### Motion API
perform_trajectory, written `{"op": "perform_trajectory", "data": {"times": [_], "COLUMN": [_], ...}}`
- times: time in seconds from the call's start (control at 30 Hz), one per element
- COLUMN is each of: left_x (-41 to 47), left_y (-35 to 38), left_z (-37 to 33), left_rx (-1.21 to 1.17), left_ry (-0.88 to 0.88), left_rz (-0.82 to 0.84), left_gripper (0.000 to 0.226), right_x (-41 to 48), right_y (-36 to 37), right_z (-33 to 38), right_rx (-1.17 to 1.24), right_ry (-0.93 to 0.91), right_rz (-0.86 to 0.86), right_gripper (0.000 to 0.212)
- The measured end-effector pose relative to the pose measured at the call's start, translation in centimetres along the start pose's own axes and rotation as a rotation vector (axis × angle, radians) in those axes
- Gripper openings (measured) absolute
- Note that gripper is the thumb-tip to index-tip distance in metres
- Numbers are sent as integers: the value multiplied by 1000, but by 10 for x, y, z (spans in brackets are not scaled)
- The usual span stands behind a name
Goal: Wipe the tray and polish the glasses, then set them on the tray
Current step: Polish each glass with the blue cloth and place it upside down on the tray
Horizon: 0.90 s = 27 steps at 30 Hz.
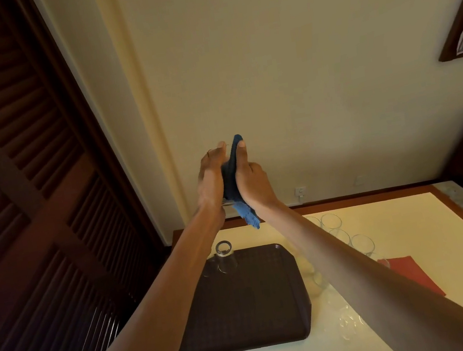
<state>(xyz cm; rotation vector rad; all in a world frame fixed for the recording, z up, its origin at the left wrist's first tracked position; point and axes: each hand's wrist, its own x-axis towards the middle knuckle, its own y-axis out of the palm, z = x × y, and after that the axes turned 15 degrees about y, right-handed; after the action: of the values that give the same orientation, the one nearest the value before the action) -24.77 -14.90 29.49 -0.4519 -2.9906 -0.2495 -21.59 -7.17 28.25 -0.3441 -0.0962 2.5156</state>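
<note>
Both my hands are raised in front of the wall, above the table's far edge. My left hand (211,175) and my right hand (250,180) are pressed together around a blue cloth (232,181), whose tail hangs below my wrists. A glass sits between them, almost wholly hidden; only a bit of rim shows under my left wrist. The dark brown tray (253,302) lies on the table below. One clear glass (225,256) stands upside down on the tray's far left corner.
Several clear glasses (362,244) stand on the cream table (445,232) right of the tray, partly behind my right forearm. A red napkin (412,274) lies further right. Dark louvred doors fill the left side.
</note>
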Motion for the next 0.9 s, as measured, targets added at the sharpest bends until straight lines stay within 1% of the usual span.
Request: {"op": "perform_trajectory", "data": {"times": [0.1,0.13,0.2,0.27,0.33,0.4,0.5,0.57,0.63,0.7,0.73,0.77,0.83,0.9], "left_x": [4,5,9,15,20,22,24,27,26,27,27,26,24,23], "left_y": [-1,-2,-4,-5,-6,-8,-17,-23,-28,-31,-33,-34,-34,-33], "left_z": [-1,-1,-2,-1,1,3,2,1,-3,-2,-1,1,4,4], "left_rx": [6,17,40,58,71,70,139,204,276,398,460,498,493,455], "left_ry": [52,58,73,106,129,121,103,151,186,168,158,145,82,-26], "left_rz": [-64,-81,-113,-165,-216,-229,-152,-37,82,176,202,215,199,148], "left_gripper": [35,30,33,37,42,53,71,74,67,45,42,47,56,60], "right_x": [-2,-2,2,5,8,10,21,33,42,40,38,33,21,13], "right_y": [2,3,6,11,13,11,8,7,1,-7,-7,-7,-3,1], "right_z": [-7,-12,-24,-33,-37,-35,-31,-31,-31,-29,-28,-28,-28,-31], "right_rx": [-11,-37,-46,14,141,294,482,534,460,362,345,330,286,232], "right_ry": [91,120,185,265,357,434,485,499,442,353,287,199,-15,-159], "right_rz": [76,103,184,259,309,303,259,209,129,46,16,-21,-64,-63], "right_gripper": [83,85,88,89,86,83,83,87,78,69,62,54,39,34]}}
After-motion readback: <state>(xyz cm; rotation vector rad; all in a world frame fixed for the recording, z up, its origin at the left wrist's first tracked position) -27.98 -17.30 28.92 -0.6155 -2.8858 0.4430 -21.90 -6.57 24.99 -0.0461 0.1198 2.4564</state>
